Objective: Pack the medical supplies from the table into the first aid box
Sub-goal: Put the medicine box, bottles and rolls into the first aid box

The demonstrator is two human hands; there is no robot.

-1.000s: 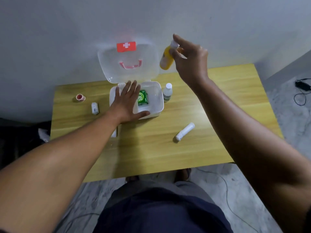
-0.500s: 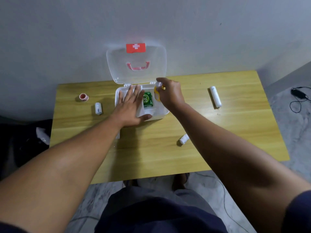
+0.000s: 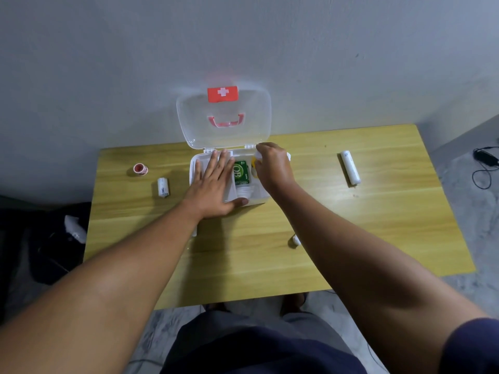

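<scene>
The white first aid box (image 3: 260,199) stands open at the table's back middle, its clear lid (image 3: 224,117) with a red cross label upright against the wall. My left hand (image 3: 213,184) lies flat, fingers spread, over the box's left half. My right hand (image 3: 272,168) is inside the box's right side, closed around a yellow bottle (image 3: 253,164) that is mostly hidden. A green packet (image 3: 241,172) lies in the box between my hands. On the table lie a red tape roll (image 3: 140,169), a small white bandage roll (image 3: 163,187) and a long white tube (image 3: 350,167).
A white item (image 3: 296,240) shows just left of my right forearm, mostly hidden. The wooden table (image 3: 378,238) stands against a grey wall. Dark bags lie on the floor at the left; a black cable (image 3: 484,163) lies at the right.
My right hand came down from above the lid with the yellow bottle and now holds it low inside the box. My left hand stayed on the box.
</scene>
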